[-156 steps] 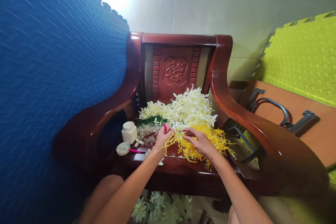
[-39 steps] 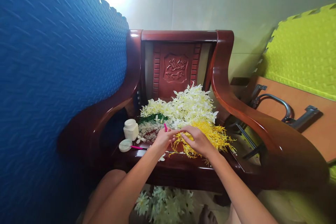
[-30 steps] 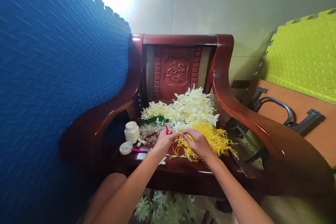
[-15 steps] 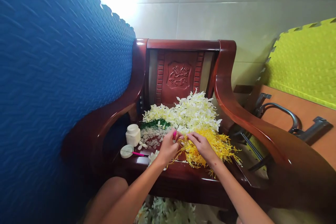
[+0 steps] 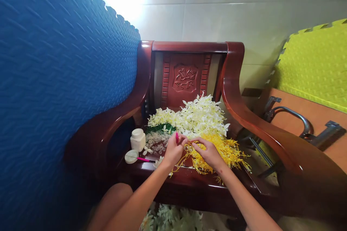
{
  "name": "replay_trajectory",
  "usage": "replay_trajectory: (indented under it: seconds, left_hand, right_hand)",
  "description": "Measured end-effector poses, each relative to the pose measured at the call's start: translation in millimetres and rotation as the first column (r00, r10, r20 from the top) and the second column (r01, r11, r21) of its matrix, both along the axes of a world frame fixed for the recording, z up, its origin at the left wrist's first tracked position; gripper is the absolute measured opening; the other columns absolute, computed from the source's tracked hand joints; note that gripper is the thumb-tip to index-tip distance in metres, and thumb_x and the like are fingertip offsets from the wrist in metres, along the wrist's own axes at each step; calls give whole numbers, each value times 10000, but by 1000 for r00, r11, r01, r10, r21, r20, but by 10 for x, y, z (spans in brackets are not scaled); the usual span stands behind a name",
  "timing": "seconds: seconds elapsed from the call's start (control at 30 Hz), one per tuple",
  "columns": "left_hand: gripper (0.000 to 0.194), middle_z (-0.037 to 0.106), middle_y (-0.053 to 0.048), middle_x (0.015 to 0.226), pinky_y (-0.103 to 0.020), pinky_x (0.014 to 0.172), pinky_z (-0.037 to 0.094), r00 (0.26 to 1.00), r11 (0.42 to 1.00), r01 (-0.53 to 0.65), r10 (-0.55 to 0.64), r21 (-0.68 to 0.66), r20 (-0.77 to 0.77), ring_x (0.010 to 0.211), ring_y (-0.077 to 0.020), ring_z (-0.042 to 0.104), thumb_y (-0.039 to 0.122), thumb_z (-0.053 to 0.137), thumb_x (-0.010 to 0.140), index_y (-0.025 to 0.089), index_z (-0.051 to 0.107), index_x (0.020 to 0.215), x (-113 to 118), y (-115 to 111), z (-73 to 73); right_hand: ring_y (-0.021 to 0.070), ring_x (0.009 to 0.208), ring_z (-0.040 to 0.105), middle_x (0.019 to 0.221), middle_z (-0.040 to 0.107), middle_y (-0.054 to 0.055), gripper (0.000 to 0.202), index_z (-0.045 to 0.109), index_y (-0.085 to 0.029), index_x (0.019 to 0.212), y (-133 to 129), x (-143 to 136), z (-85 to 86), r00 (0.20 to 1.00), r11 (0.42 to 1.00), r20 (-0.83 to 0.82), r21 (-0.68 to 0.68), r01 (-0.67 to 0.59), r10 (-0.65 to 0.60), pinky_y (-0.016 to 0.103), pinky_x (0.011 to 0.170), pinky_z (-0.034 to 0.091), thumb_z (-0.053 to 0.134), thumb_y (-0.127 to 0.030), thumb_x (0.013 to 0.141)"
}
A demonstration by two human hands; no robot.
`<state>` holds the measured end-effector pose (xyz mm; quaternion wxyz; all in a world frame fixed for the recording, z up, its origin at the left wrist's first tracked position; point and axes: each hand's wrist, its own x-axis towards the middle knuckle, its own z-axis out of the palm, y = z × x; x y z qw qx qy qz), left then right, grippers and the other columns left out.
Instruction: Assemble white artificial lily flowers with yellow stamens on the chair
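Observation:
My left hand (image 5: 174, 148) is closed around a slim pink-handled tool (image 5: 177, 137) whose thin dark tip points up. Yellow strands (image 5: 182, 162) hang below its fingers. Fingertips of my right hand (image 5: 210, 154) pinch together close to the left fingertips, with a thin yellow strand (image 5: 189, 143) running between the two hands. Under and beside my right hand spreads a heap of yellow stringy stamens (image 5: 230, 153). White artificial flowers (image 5: 203, 115) are piled just behind both hands. Small clear rings (image 5: 158, 142) lie left of my left hand.
A white jar (image 5: 137, 140) stands on the wooden chair seat at left, by a round lid (image 5: 131, 156) with another pink-handled tool (image 5: 145, 159) resting on it. Green pieces (image 5: 155, 128) lie behind the rings. Chair arms (image 5: 257, 126) rise at both sides. More white flowers (image 5: 173, 218) sit below.
The pink tool in my left hand has swung more upright, its tip moving left. My right hand has shifted slightly left and its fingers have bent more.

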<state>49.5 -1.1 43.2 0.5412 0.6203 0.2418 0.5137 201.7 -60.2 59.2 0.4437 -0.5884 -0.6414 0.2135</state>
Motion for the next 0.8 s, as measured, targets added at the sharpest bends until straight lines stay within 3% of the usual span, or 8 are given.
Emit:
replay_trajectory:
  seconds: [0.13, 0.27, 0.43, 0.53, 0.67, 0.8]
  left_hand:
    - [315, 563, -3, 759, -252, 722, 393, 999, 999, 37, -37, 9, 13, 732, -128, 502, 273, 626, 809, 202, 341, 695, 9, -1, -21]
    - [325, 543, 8, 736, -248, 695, 381, 997, 997, 77, -77, 13, -2, 695, -116, 485, 313, 644, 810, 196, 363, 699, 12, 8, -35]
    - [342, 584, -15, 787, -266, 733, 408, 987, 986, 151, -148, -66, 56, 736, -131, 525, 321, 687, 768, 193, 375, 709, 14, 25, -42]
    - [321, 576, -9, 761, -257, 703, 402, 994, 991, 106, -107, -85, -5, 702, -124, 512, 353, 699, 751, 179, 430, 729, 12, 42, -66]
    - [387, 485, 39, 663, -231, 608, 380, 994, 987, 25, -41, -160, -102, 598, -98, 466, 486, 642, 778, 191, 395, 735, 7, 71, -109]
    - [448, 301, 100, 550, -210, 462, 263, 982, 969, 65, -105, -237, -158, 435, -62, 289, 612, 540, 804, 214, 341, 745, 3, 88, -109]
  right_hand:
    - [195, 883, 654, 900, 708, 14, 180, 660, -226, 885, -10, 9, -3, 995, 997, 97, 73, 3, -10, 310, 841, 470, 567, -378, 864]
    - [196, 895, 635, 907, 693, 12, 141, 641, -238, 891, -23, 28, -12, 952, 984, 305, 172, -34, -21, 326, 840, 450, 547, -342, 896]
    - [201, 887, 611, 928, 669, 27, 105, 593, -233, 943, -49, 31, -35, 894, 978, 444, 206, -31, -66, 341, 833, 442, 496, -271, 932]
    - [209, 869, 594, 919, 655, 39, 89, 562, -221, 942, -68, 6, -37, 855, 975, 512, 218, -37, -81, 347, 817, 441, 473, -226, 940]
    - [216, 869, 578, 906, 646, 49, 81, 548, -208, 937, -86, -54, -14, 802, 966, 591, 246, -80, -84, 351, 816, 439, 468, -193, 937]
    - [218, 879, 571, 907, 637, 56, 88, 549, -207, 949, -85, -92, 8, 786, 954, 612, 280, -110, -89, 348, 822, 435, 465, -183, 938]
